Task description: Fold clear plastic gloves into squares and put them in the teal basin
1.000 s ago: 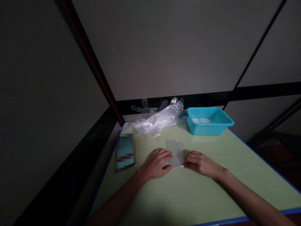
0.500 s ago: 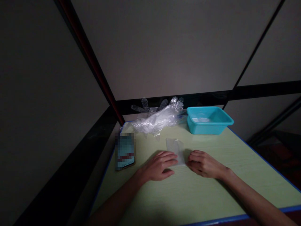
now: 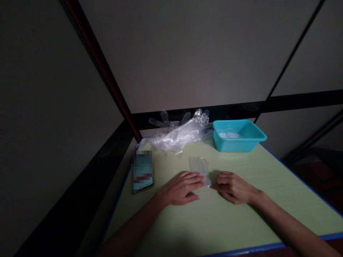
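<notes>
A small folded piece of thin clear plastic (image 3: 199, 165) lies flat on the table, in front of me. My left hand (image 3: 183, 188) rests palm down with its fingers stretched over the plastic's lower left part. At the lower right corner of the plastic, the tip of my right hand's (image 3: 232, 187) index finger points at or touches it; I cannot tell which. That index finger is stretched out and the thumb is apart from it, while the other fingers curl in. Beyond the plastic, a loose pile of clear disposable plastic gloves (image 3: 179, 137) lies at the back edge.
A turquoise plastic basin (image 3: 234, 145) with something whitish inside stands at the back right. A phone (image 3: 143, 171), its screen blurred out, lies at the left edge. The pale green table (image 3: 257, 228) has a blue rim and meets the wall panels (image 3: 187, 57).
My right index finger has stretched out leftward to the plastic's corner, where the fingers were curled together before. My left fingers have slid slightly right over the plastic.
</notes>
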`<state>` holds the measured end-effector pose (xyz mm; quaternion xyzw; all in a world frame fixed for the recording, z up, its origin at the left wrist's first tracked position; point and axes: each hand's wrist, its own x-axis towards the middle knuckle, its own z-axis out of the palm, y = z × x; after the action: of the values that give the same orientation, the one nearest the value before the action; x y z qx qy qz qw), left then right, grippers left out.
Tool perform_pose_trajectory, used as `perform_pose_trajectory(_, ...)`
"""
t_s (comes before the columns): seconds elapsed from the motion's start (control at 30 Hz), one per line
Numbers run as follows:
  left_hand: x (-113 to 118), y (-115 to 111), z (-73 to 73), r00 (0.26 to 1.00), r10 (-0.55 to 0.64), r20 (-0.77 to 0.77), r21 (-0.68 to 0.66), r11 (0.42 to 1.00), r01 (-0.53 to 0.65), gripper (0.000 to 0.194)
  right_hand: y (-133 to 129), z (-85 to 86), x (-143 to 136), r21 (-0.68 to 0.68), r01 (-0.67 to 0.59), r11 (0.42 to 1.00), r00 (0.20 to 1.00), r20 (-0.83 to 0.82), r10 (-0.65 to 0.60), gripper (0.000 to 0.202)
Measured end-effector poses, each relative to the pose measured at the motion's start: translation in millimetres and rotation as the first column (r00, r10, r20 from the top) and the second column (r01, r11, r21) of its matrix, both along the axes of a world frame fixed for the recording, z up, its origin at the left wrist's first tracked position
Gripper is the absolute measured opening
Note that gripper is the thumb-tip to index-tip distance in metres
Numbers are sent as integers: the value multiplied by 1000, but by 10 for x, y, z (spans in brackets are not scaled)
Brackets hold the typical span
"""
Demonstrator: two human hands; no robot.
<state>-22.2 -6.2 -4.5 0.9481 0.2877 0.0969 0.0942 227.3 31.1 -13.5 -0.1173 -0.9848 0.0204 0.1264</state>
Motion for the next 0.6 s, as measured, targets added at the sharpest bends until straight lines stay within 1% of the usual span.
perform_pose_trajectory(0.4,0,-12,-14,1000,11,-11,43,999,-11,47,-4,6,-23,-35,25,999,999,40,-23,27)
perform_pose_trajectory(0.6,-3,-12,-9,999,16,-29,41,999,-15,48,-1,2,-15,-43,3,999,1000,-17,-4,28)
